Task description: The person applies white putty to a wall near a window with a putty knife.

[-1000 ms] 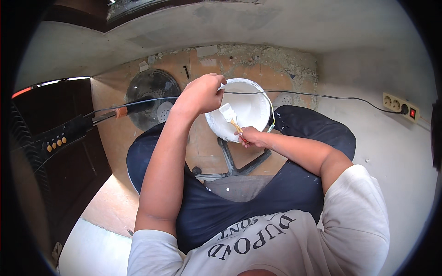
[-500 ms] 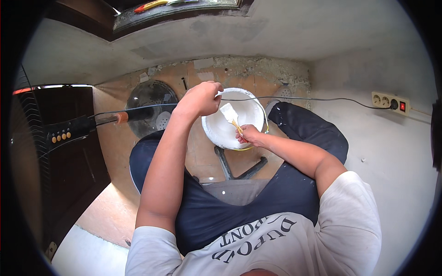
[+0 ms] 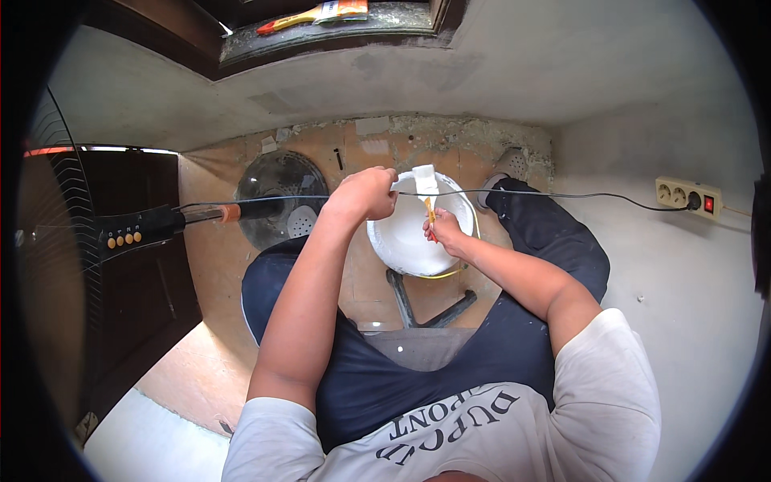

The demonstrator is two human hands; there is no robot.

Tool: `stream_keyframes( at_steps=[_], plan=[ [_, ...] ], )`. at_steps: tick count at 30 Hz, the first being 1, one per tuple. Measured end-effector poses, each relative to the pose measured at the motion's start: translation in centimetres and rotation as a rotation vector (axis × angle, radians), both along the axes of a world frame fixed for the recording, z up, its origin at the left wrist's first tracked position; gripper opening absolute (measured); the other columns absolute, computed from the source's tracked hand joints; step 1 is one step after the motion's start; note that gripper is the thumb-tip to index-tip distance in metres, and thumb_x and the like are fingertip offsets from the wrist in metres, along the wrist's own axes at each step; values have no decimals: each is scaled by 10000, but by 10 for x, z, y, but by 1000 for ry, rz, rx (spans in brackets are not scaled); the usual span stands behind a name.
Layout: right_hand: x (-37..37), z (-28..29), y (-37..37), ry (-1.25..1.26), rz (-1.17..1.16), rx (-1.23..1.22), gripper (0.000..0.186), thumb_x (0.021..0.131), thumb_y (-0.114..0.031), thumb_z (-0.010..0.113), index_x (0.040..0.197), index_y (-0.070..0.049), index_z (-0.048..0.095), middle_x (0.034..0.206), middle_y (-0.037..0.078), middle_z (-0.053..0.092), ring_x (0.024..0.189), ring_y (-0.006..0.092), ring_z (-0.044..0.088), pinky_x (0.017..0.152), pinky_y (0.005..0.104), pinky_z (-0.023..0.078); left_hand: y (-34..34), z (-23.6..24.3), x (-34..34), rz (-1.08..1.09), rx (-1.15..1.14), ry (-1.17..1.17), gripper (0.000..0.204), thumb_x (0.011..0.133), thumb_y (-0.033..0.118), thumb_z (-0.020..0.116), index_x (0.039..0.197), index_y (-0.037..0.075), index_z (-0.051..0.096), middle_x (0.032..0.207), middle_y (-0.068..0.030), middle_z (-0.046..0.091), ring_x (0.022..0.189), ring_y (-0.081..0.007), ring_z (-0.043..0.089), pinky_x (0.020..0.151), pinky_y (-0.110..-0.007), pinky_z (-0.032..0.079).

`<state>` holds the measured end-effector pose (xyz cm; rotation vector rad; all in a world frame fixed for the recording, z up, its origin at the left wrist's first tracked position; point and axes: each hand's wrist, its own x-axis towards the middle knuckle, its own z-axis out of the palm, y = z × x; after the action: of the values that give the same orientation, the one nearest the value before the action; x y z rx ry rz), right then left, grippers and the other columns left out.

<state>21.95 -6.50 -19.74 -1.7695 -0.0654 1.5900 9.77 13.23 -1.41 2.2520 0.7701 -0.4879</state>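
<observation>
A white bucket (image 3: 401, 253), coated inside with white paint, stands between my legs. My right hand (image 3: 450, 231) is closed round the yellow-and-red handle of a paintbrush (image 3: 430, 210). The white bristles lie over the bucket's far rim, pointing away from me. My left hand (image 3: 368, 194) is closed at the bucket's far-left rim. A black cable (image 3: 546, 193) runs behind that hand and across the bucket. Its fingertips are hidden, so I cannot tell whether they grip the rim, the cable or something else.
At the left stands a fan (image 3: 132, 233) with a round dark base (image 3: 277, 181). A power strip (image 3: 689, 198) is fixed to the right wall. Another paintbrush (image 3: 297, 18) lies on the window sill. Dark legs (image 3: 405, 301) of a stand sit before the bucket.
My right hand has swung the paintbrush from over the bucket's inside to its far rim, and the brush now points straighter away. My left hand keeps its place. The whole view has shifted slightly.
</observation>
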Motion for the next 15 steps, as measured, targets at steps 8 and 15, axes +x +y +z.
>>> stream_keyframes(
  at_steps=[8, 15],
  plan=[
    [24, -10, 49, -66, -118, 226, 234, 873, 50, 427, 1073, -43, 505, 792, 69, 597, 616, 131, 573, 518, 264, 482, 4, 9, -6, -4, -5, 21, 306, 866, 152, 556, 1135, 12, 595, 1108, -178, 619, 1064, -324, 577, 916, -386, 459],
    [63, -13, 80, -120, -103, 425, 276, 895, 65, 445, 1161, -1, 480, 849, 83, 604, 702, 132, 587, 633, 268, 515, 12, 65, -19, -16, 2, -99, 329, 893, 156, 543, 1191, 18, 563, 1136, -184, 608, 1075, -324, 575, 921, -383, 464]
  ],
)
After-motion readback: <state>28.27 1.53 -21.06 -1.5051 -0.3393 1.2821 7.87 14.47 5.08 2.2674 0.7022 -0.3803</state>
